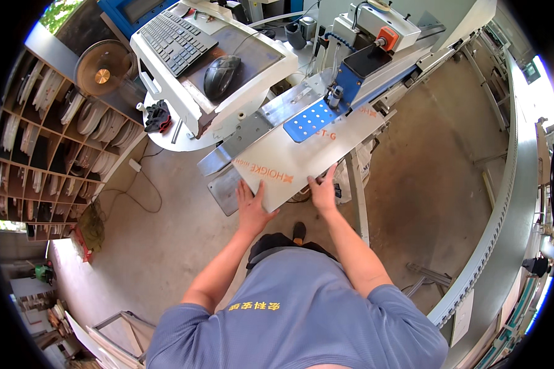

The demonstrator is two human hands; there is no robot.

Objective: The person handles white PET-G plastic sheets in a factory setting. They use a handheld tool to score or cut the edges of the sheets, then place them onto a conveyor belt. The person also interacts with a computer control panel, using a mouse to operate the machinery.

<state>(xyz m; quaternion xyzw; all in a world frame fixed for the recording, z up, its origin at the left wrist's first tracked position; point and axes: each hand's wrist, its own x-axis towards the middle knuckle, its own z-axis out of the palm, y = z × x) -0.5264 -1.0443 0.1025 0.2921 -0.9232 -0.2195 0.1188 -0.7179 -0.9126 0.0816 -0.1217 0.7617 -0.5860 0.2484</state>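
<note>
A long, pale, flat panel [301,161] with orange printing lies slantwise on a machine's metal bed. My left hand [254,211] has hold of its near left end, thumb over the top face and fingers along the end edge. At the near long edge, my right hand [324,192] grips the panel with thumb and forefinger showing; the other fingers are partly hidden. A blue plate with white dots [309,121] rests over the panel's far edge, below a blue machine head [358,77]. Beneath the left end, a bare metal plate [226,192] sticks out.
A white console with a keyboard [173,44] and a black mouse [222,77] stands beyond the panel. Left are a fan [103,75] and shelves of pale pieces [37,138]. A cable [151,195] lies on the floor. A long curved-looking rail [495,240] runs along the right.
</note>
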